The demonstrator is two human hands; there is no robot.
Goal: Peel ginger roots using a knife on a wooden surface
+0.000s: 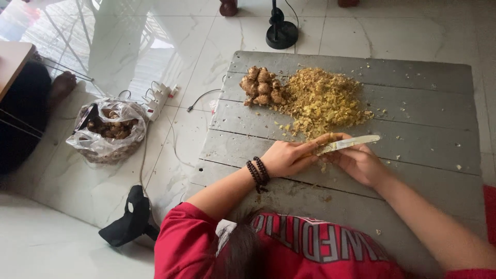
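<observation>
head camera, steep downward view, close over grey board (pixel 413 103)

Both forearms extend forward and converge at centre. The left hand (pixel 287 157) is curled, fingers (pixel 315 144) closed, palm turned inward toward the right. The left wrist carries dark beaded bands. The right hand (pixel 359 163) is clenched, knuckles up (fingertips hidden from view), and touches the left hand. The right forearm runs in diagonally from the lower right.
</observation>
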